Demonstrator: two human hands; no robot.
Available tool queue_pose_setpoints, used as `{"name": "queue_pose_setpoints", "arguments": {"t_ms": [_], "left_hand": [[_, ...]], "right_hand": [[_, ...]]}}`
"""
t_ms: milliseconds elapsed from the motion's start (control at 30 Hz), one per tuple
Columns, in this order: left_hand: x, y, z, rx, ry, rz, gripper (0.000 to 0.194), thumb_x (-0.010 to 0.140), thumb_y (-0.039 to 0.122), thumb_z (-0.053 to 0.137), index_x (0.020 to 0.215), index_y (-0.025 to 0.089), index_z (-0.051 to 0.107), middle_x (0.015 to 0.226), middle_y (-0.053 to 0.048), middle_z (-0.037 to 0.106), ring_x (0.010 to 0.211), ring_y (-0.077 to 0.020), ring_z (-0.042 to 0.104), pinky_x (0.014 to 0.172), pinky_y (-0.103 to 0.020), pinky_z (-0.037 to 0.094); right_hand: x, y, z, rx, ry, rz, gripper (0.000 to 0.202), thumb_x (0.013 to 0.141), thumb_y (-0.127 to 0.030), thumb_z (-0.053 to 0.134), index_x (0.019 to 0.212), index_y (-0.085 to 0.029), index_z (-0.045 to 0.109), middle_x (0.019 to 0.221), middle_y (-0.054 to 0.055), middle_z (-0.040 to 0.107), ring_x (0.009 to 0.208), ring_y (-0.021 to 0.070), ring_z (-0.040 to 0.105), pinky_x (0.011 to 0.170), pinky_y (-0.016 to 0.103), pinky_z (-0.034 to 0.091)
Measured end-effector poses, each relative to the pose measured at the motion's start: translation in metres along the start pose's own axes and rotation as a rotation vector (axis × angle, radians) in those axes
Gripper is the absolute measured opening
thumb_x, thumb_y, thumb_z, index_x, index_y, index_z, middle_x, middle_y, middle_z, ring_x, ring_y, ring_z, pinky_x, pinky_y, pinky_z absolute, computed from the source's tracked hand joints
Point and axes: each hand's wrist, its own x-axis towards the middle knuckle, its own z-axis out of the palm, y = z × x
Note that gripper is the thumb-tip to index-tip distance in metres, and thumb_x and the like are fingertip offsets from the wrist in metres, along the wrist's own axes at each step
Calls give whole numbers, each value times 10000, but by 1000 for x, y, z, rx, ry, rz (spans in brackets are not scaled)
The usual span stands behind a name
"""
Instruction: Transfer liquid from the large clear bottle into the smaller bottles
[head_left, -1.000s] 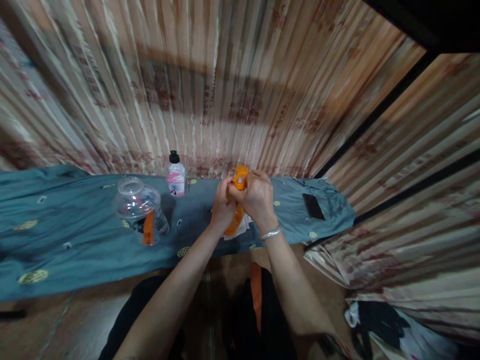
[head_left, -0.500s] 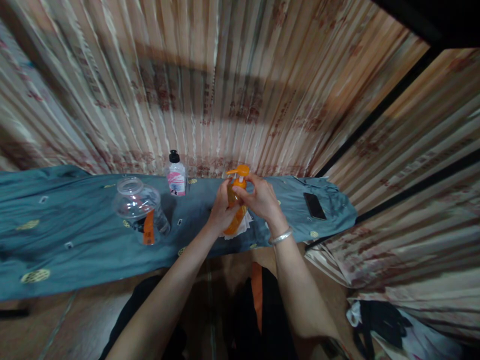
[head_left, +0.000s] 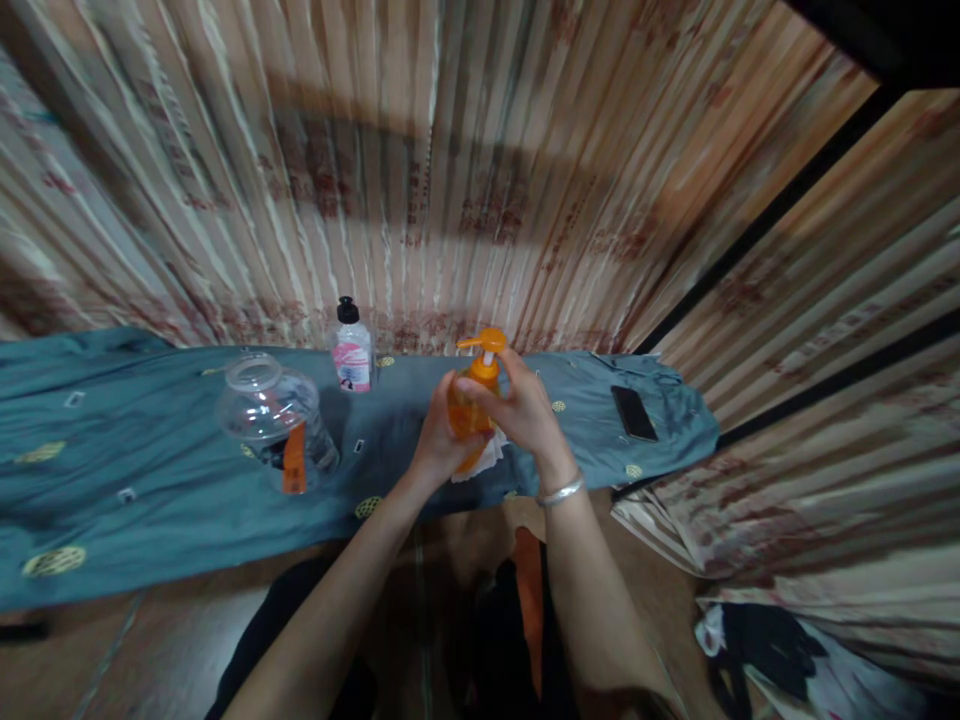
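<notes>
An orange pump bottle [head_left: 470, 418] stands tilted slightly to the right, its spout pointing left. My left hand [head_left: 441, 438] wraps round the bottle's body from the left side. On the right, my right hand [head_left: 523, 405] grips the upper part near the orange collar, thumb across the front and index finger up by the pump head. That wrist wears a silver bracelet [head_left: 562, 490]. Behind the bottle's base a white tissue [head_left: 493, 458] shows in part on the cloth.
A clear wide-mouthed plastic jar [head_left: 262, 410] with an orange label stands left on the teal cloth [head_left: 187, 480]. Behind it is a clear bottle with a pink label and black cap [head_left: 352, 355]. A dark phone [head_left: 634, 412] lies at the right. Pleated curtains [head_left: 480, 180] hang behind.
My right hand's fingers have shifted on the bottle's neck, and the index finger is now higher by the pump head. The bottle has moved slightly to the right.
</notes>
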Motion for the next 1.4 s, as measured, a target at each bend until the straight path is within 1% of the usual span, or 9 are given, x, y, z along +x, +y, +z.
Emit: {"name": "queue_pose_setpoints", "arguments": {"t_ms": [67,133,333,400,567,733,1067,1233,1400], "left_hand": [[-3,-2,-2,-11,-17,-3,981,586,465,876,1413,221,408,1454,-160,533,1403,-376,483,1180,-551,371],[-4,-4,-3,-25,-36,-9,1030,577,471,884,1439,225,377,1485,-167,516,1404,-370,489,1178,-536,382],[-6,-6,-1,-39,-45,-50,1028,583,469,885,1442,249,365,1458,-160,552,1341,-358,557,1126,-528,439],[-7,-5,-1,-42,-46,-60,985,590,467,881,1418,248,394,1419,-148,588,1309,-349,582,1110,-527,455],[-11,-5,-4,-53,-39,-82,1002,586,467,885,1431,256,391,1466,-164,545,1356,-361,546,1146,-544,419],[-15,-9,-5,-82,-58,-102,1109,539,448,913,1471,249,347,1479,-171,536,1361,-366,543,1147,-549,425],[-16,-11,0,-97,-48,-144,1018,583,374,886,1456,228,384,1432,-156,596,1289,-340,610,1081,-493,495],[-18,-16,0,-114,-48,-127,1014,597,444,870,1462,240,382,1444,-153,583,1325,-337,579,1108,-508,468],[-19,-18,1,-143,-45,-98,1037,601,537,852,1468,242,366,1491,-162,539,1378,-340,535,1152,-519,430]], "right_hand": [[1,7,-3,172,-100,-10,318,929,-503,569,1074,-229,640,1014,44,718,977,218,680,895,354,535],[2,12,-2,216,-106,3,324,937,-519,544,1033,-230,655,976,32,721,973,214,682,907,349,527],[1,2,12,-135,224,101,326,803,-499,751,907,-210,642,1073,118,718,1226,320,602,1082,485,430],[-2,-3,14,-180,265,108,361,784,-494,777,944,-197,647,1108,145,713,1298,347,555,1117,524,393],[-5,-3,2,6,60,49,425,868,-476,697,1209,-231,632,1192,93,707,1201,270,626,1084,465,456],[-3,6,-5,135,-37,-4,275,952,-436,585,1109,-239,696,1152,60,730,1145,228,656,1044,404,498],[-8,-6,19,-152,327,168,300,828,-480,737,917,-202,665,1085,133,726,1286,332,572,1126,535,398],[-9,1,10,72,113,103,405,869,-496,686,1162,-221,638,1176,86,703,1176,265,634,1033,443,494],[-7,4,2,155,15,39,270,966,-453,541,1053,-236,676,1102,56,717,1072,222,665,992,389,524]]}}
